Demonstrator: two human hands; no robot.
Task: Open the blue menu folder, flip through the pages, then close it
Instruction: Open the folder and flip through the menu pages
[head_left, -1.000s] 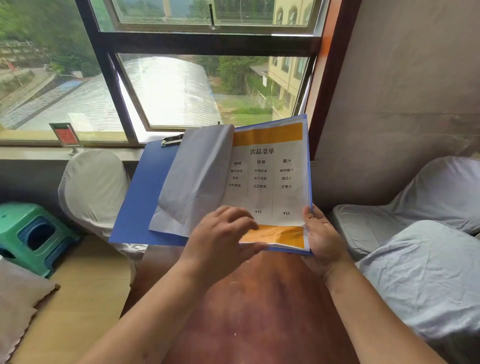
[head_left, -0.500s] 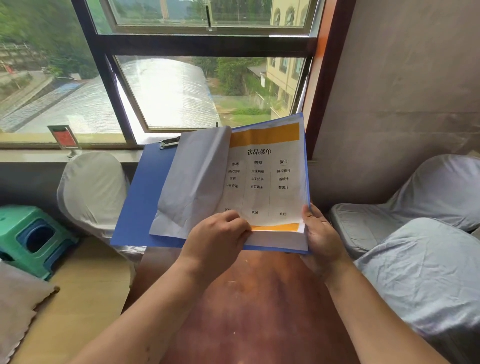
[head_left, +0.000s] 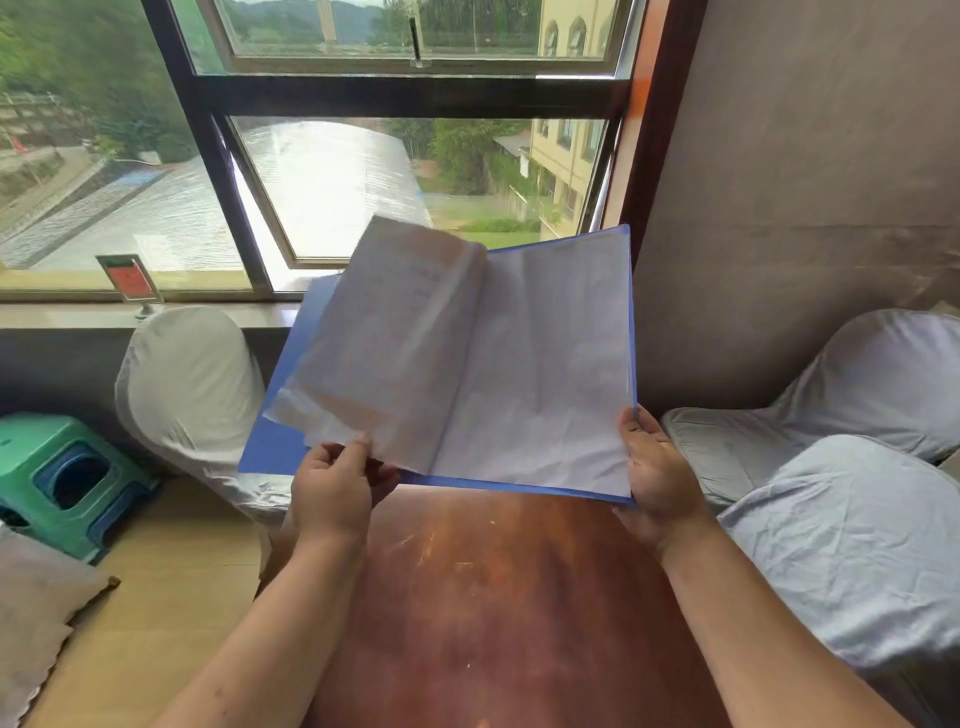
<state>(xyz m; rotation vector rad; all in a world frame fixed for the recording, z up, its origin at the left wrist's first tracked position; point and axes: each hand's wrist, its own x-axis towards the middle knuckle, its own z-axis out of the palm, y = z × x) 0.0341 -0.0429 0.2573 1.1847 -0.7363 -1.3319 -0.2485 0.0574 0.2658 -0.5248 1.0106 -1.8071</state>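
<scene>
A: Holding the blue menu folder open, up off the wooden table, tilted toward the camera. It's in front of the window, between both hands.

B: Left hand?

A: Left hand is at the lower left. Thumb and fingers pinch the bottom edge of a turned page. That page is lifted and curved, standing off the left cover. Print on it is blurred, can't read it.

B: Right?

A: Right hand grips the folder's lower right corner. Thumb lies on top of the right-hand page, the other fingers are under the cover, out of sight, so can't tell their spread. The right-hand page faces up, plain white, creased.

B: Folder touching the table?

A: Doesn't look like it. Bottom edge sits just above the table's far end, but contact can't be ruled out from this angle.

B: Surroundings?

A: White-covered chair behind the left cover. Green plastic stool on the floor further left. Small red sign on the sill. Grey cushions to the right, against the wall. Both forearms bare, reaching in from the bottom of the frame.
</scene>
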